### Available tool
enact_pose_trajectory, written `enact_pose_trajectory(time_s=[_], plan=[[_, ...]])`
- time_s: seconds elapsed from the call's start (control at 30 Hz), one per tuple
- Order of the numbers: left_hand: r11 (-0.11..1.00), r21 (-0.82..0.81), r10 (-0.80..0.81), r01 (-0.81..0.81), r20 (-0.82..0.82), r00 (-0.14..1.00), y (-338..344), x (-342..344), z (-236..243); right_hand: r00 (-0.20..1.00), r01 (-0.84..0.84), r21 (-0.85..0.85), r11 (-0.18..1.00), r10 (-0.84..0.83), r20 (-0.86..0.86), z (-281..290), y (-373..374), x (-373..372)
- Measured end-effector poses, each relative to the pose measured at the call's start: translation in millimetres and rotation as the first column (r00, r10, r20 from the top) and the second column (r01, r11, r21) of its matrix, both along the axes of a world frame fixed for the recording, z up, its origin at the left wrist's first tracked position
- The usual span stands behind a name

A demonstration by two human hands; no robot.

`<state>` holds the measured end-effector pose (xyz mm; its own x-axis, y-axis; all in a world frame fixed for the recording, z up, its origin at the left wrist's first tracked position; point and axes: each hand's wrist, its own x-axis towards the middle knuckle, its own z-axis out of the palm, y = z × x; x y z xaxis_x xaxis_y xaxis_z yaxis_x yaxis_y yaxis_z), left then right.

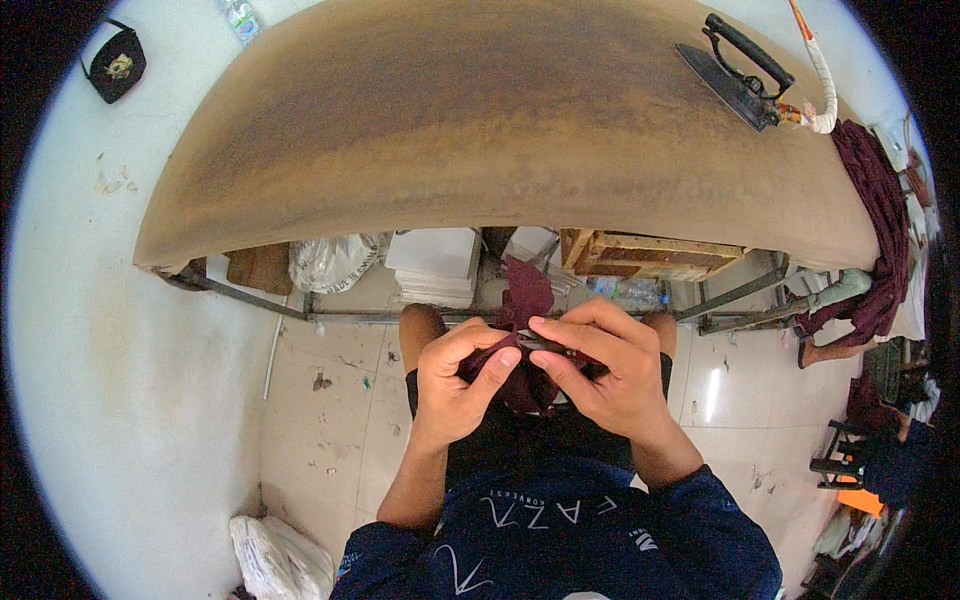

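In my lap I see maroon fabric (pixel 525 285), part of it rising toward the table's underside. My left hand (pixel 460 385) is closed on this fabric, thumb against index finger. My right hand (pixel 605 375) is closed round a small dark metal tool (pixel 560 352), apparently thread snips, whose tip is at the fabric between my thumbs. Its exact shape is partly hidden by my fingers. Both hands are close together over my dark shorts.
A padded pressing table (pixel 480 130) spans ahead, bearing an iron (pixel 735 80) with a hose and draped maroon cloth (pixel 870 200). Beneath are stacked white boards (pixel 430 260), a plastic bag (pixel 330 263) and a wooden crate (pixel 650 255). A person's bare foot (pixel 830 350) and another person's dark sleeve (pixel 890 460) are at right.
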<state>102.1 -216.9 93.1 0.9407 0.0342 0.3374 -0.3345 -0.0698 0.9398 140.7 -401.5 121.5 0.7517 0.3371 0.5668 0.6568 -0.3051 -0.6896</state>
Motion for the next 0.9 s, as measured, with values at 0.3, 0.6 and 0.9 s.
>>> enact_pose_trajectory(time_s=[0.3, 0.6, 0.9], plan=[[0.999, 0.034, 0.004, -0.006, 0.050, 0.999, 2, 2, -3, 0.998, -0.003, 0.001, 1.000, 0.003, -0.070, 2, -1, -4], [0.999, 0.037, 0.002, -0.004, 0.055, 0.998, 2, 1, -4, 0.997, -0.007, 0.022, 1.000, 0.009, -0.081, 2, 3, -6], [0.998, 0.035, -0.061, 0.060, 0.016, 0.998, 2, 0, 0, 0.976, -0.109, 0.108, 0.988, 0.127, -0.179, 3, 7, 12]])
